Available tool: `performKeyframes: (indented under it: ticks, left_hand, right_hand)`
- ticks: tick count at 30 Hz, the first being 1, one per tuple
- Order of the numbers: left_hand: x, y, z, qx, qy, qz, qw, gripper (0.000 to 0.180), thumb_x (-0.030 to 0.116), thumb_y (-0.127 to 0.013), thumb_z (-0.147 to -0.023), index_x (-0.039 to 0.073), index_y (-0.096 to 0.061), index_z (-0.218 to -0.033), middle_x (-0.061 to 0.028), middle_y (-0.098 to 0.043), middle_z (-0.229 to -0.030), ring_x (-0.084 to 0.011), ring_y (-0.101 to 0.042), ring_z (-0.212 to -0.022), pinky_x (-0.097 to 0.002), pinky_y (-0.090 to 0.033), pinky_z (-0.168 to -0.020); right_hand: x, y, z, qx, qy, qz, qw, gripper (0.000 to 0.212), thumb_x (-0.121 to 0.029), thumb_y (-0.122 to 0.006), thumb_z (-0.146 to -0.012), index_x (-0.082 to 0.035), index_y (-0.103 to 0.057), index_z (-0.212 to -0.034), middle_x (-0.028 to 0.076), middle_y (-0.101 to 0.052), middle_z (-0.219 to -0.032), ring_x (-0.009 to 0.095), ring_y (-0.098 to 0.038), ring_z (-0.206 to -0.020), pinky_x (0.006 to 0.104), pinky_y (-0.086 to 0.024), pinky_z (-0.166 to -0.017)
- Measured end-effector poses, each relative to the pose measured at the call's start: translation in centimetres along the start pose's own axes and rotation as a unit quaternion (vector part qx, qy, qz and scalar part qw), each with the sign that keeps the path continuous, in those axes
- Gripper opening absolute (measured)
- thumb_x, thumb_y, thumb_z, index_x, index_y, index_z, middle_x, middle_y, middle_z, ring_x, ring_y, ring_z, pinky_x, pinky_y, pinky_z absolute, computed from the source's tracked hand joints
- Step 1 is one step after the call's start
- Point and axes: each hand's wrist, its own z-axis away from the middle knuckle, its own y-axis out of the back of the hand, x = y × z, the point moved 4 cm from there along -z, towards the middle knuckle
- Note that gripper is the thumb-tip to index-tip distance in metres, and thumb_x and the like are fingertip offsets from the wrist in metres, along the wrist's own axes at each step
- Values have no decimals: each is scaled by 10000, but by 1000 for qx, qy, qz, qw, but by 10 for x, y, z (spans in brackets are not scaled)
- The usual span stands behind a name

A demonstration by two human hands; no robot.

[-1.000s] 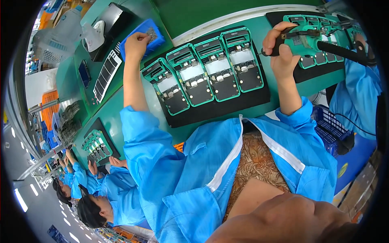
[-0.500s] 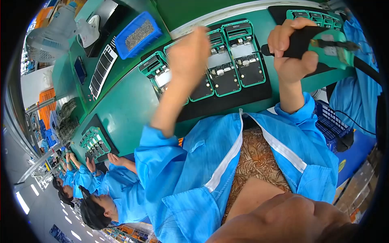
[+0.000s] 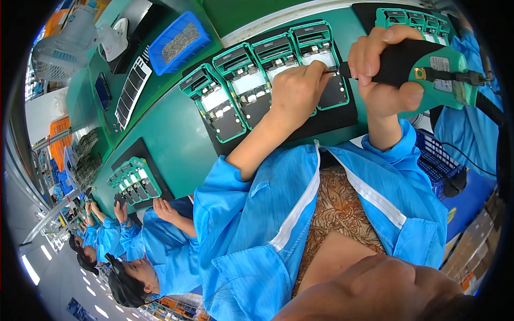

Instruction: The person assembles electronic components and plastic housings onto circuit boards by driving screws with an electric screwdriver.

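Note:
In my right hand [image 3: 381,80] is a black and green electric screwdriver [image 3: 444,72], held level with its tip toward the left. My left hand [image 3: 300,88] is closed in a pinch right at that tip; whatever small part is between the fingers is hidden. Beneath the hands, several green-framed device housings [image 3: 219,115] stand side by side on a black mat [image 3: 337,119]. They have white blocks and black panels inside. My left hand and forearm cover parts of the middle housings, and the tip is over the rightmost one.
A blue bin [image 3: 156,55] of small metal pieces stands at the back left, near a white strip with black panels [image 3: 133,93] and a phone [image 3: 103,91]. More housings lie at far right [image 3: 412,22] and left [image 3: 134,179], where co-workers' hands [image 3: 167,209] are. A fan [image 3: 61,53] stands farther off.
My left hand has come right and down from above the middle housings to the screwdriver's tip. The screwdriver has turned slightly in my right hand, which stays nearly in place.

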Motion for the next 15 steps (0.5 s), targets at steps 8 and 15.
performKeyframes:
  ticks: [8, 15]
  left_hand:
    - [6, 15, -15, -47, -8, -130, 990, 247, 252, -724, -769, 89, -566, -864, -85, -587, -639, -264, -611, -585, -361, -472, -510]
    - [-135, 123, -58, 46, 167, -362, 916, 245, 309, -578, -874, 103, -673, -967, -83, -686, -901, -330, -654, -805, -411, -514, -670]
  right_hand:
    - [12, -4, 2, 18, -35, 47, 998, 736, -638, -661, -764, -42, -465, -1147, 32, -484, -681, 99, -439, -515, 250, -381, -475]
    - [36, 38, 1, 27, 12, 97, 995, 543, -447, -644, -836, -19, -474, -1124, 57, -509, -702, 125, -465, -548, 283, -398, -505]
